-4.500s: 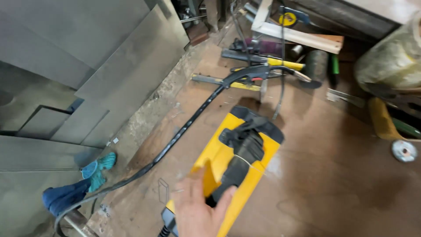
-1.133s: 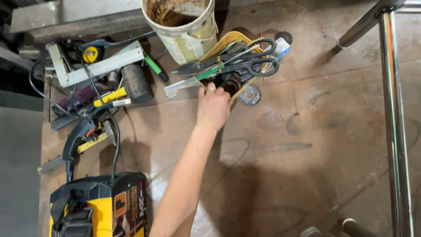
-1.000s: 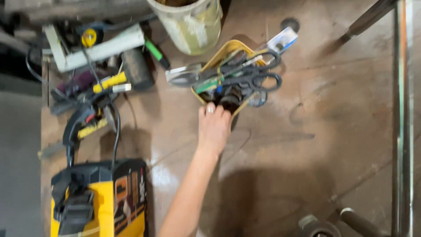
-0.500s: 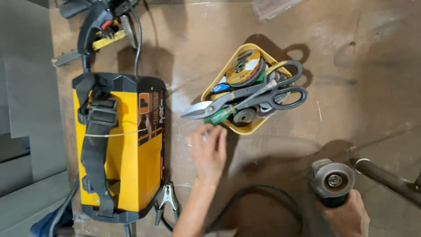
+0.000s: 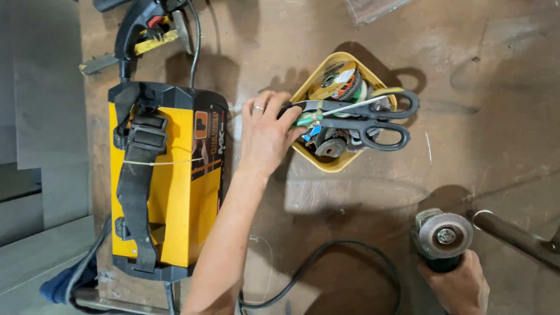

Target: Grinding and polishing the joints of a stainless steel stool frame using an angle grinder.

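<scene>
A tray (image 5: 340,165) of discs is sitting mid-floor, snips (image 5: 356,115) lying across it, the left hand (image 5: 265,135) touching its left side. A welding machine (image 5: 163,181) is lying left; right hand (image 5: 461,286) is gripping a grinder (image 5: 443,238) near right.

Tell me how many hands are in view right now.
2. The left hand rests on the snips at the yellow tray; the right hand holds the angle grinder, bottom right.

a yellow welding machine (image 5: 163,181) with black strap lies beside a clamp (image 5: 143,26).
</scene>
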